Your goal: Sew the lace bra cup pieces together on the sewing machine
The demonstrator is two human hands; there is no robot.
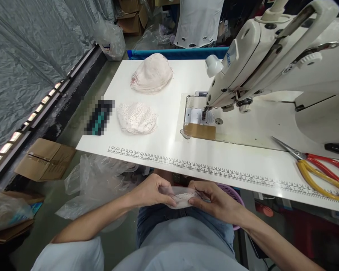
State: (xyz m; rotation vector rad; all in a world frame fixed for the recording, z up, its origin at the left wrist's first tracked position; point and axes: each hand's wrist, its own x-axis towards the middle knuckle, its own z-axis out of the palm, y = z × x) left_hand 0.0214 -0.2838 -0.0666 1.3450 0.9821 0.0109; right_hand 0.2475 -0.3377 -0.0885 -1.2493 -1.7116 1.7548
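Observation:
At my lap, just below the table's front edge, my left hand and my right hand pinch the two ends of a small translucent white piece with lacy material. Whether it is sheer fabric or a thin plastic bag, I cannot tell. Both thumbs lie on top of it; most of the other fingers are hidden behind or curled under. On the table's left part rest a white lace cap-shaped piece and, behind it, a pale pink fabric cap-shaped piece.
A white sewing machine stands on the right of the white table, which has a ruler printed along its front. Scissors lie at the right edge. A cardboard box and plastic bags are on the floor at left.

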